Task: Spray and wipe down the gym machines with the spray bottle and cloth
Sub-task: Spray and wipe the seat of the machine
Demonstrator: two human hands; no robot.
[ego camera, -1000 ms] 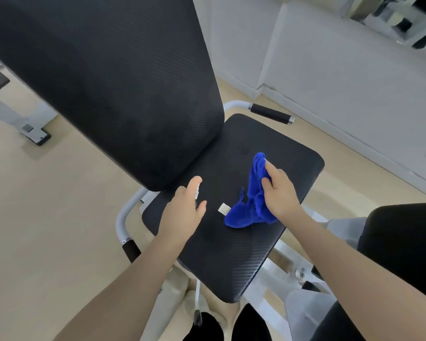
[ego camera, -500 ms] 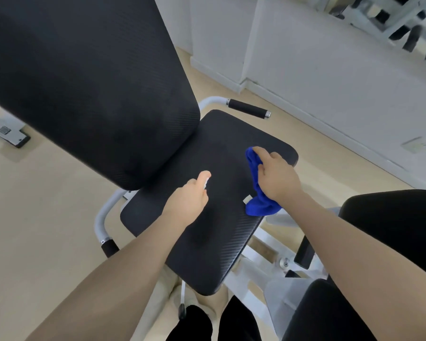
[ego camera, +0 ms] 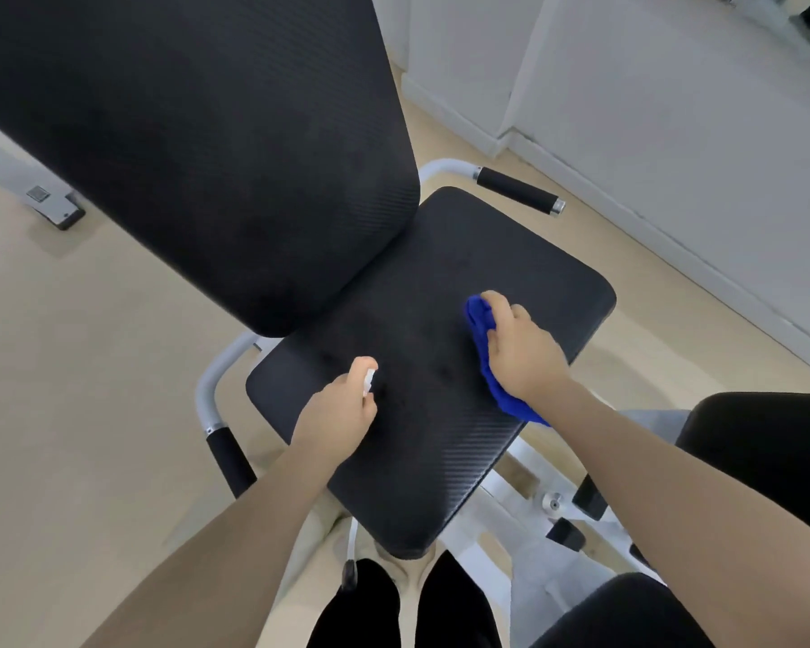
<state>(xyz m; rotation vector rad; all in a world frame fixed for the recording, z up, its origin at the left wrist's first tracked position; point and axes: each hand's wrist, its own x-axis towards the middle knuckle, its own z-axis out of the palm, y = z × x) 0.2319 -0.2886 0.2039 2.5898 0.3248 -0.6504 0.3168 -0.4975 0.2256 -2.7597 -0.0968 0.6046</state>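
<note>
The left hand (ego camera: pixel 335 416) is curled round a small white spray bottle (ego camera: pixel 369 380), with one finger on top. Only a bit of the bottle shows; its tip points away from the person, over the black seat (ego camera: pixel 422 451). The right hand (ego camera: pixel 517 350) holds the blue cloth (ego camera: pixel 480 327) tight and presses it on the right part of the seat. The cloth lies long from far to near, poking out at both ends of the hand. The big black back pad (ego camera: pixel 197 147) is above
</note>
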